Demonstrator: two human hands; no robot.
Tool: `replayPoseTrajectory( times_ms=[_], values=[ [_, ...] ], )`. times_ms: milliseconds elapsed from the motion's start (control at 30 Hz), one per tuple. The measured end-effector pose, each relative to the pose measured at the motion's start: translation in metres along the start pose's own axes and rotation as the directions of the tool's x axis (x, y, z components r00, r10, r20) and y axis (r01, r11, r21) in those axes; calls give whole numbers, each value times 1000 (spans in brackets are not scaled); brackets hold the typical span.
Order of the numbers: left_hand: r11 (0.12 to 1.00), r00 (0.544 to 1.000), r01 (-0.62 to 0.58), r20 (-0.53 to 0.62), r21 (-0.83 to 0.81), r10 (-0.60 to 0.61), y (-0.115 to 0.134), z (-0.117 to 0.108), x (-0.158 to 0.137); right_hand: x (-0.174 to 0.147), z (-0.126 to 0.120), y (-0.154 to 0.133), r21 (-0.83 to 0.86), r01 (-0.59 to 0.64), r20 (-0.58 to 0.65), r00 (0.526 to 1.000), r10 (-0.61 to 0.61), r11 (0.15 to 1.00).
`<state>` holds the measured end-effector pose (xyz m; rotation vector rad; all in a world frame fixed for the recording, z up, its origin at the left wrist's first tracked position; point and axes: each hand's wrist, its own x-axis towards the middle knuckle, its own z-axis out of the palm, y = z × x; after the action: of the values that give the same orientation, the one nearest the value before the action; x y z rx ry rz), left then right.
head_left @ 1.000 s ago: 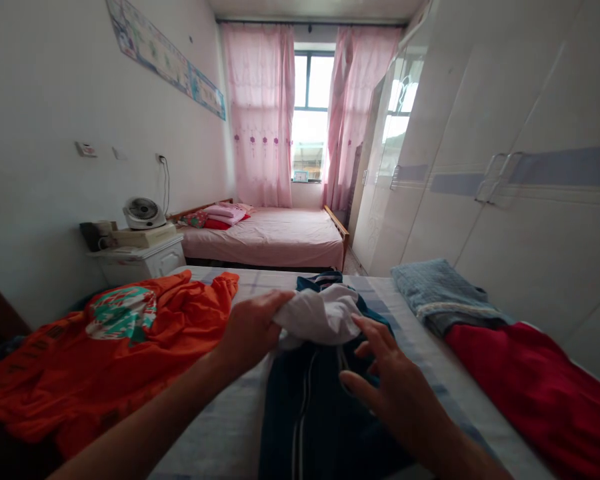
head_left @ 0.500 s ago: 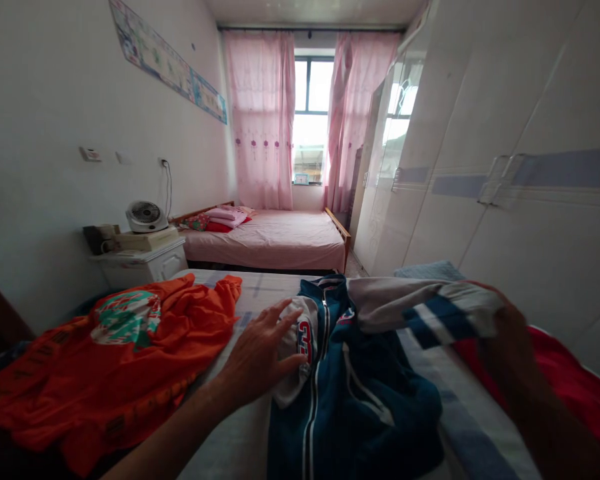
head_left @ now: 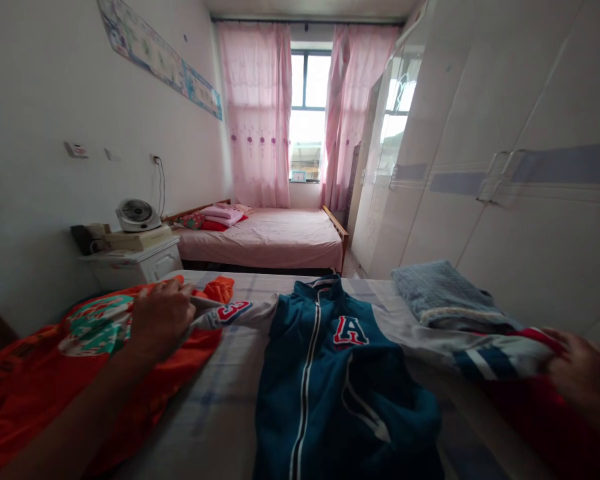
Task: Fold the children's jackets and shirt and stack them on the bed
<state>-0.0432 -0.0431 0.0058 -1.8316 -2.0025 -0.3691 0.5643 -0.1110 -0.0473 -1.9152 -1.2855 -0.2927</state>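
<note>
Jacket (head_left: 325, 387) is lying front-up on the pale sheet (head_left: 220, 413), collar (head_left: 305, 291) pointing windowward, long axis running near-to-far. Left hand (head_left: 163, 317) is pinching one grey sleeve (head_left: 260, 313) over the orange top (head_left: 180, 380); right hand (head_left: 580, 367), blurred, is holding the opposite striped cuff (head_left: 490, 362) near folded jeans (head_left: 440, 290).

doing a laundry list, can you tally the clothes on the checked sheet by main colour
Orange: 1, the printed top
Teal: 1, the grey-sleeved jacket
Light blue: 1, the folded denim
Red: 1, the red garment
Total: 4 clearly visible
</note>
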Motion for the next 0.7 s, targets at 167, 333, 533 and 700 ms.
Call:
replayPoseTrajectory(
  times_ms=[167, 333, 533, 700],
  values=[
    [935, 974, -152, 112, -322, 197, 36, 38, 18, 6, 43, -84, -41, 317, 156, 939, -308, 947],
    [837, 916, -109, 274, -536, 294, 94, 92, 38, 4, 134, -129, -82, 325, 519, 821, -238, 942],
    [748, 853, 52, 419, -662, 311, 112, 116, 40, -1, 178, -131, -175, 281, 612, 782, -119, 944],
    [648, 874, 104, 380, -754, 302, 104, 103, 38, 15, 171, -147, -58, 364, 638, 730, -246, 930]
  ],
)
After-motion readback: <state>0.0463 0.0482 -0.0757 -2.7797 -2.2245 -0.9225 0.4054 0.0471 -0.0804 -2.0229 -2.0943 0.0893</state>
